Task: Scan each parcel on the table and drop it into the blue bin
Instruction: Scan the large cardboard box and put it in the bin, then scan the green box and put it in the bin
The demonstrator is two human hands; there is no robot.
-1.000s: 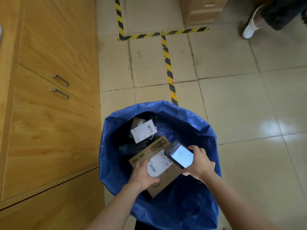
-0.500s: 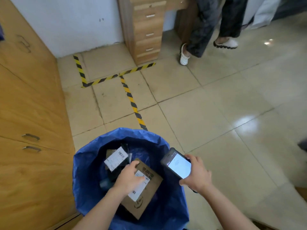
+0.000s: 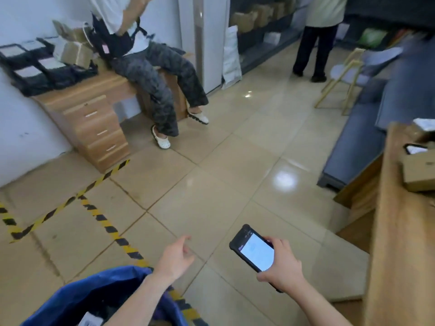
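My left hand [image 3: 176, 256] hangs empty above the floor, just past the rim of the blue bin [image 3: 98, 282] at the bottom left, its fingers loosely apart. My right hand [image 3: 283, 267] grips a black handheld scanner [image 3: 253, 249] with a lit white screen facing up. Only a white label of one parcel [image 3: 90, 320] shows inside the bin. At the right edge a wooden table [image 3: 397, 231] holds a brown cardboard parcel [image 3: 417, 171] and a dark parcel [image 3: 414, 148] behind it.
A person sits on a wooden desk [image 3: 94, 109] at the back left, among dark and cardboard parcels. Another person stands at shelves at the back. A folding chair [image 3: 341, 76] and a grey sofa [image 3: 357, 142] stand on the right. Yellow-black tape [image 3: 101, 217] marks the tiled floor.
My left hand has let go of the cardboard parcel into the bin and lifted out empty. The view has swung up and right, from the bin toward the room and table.
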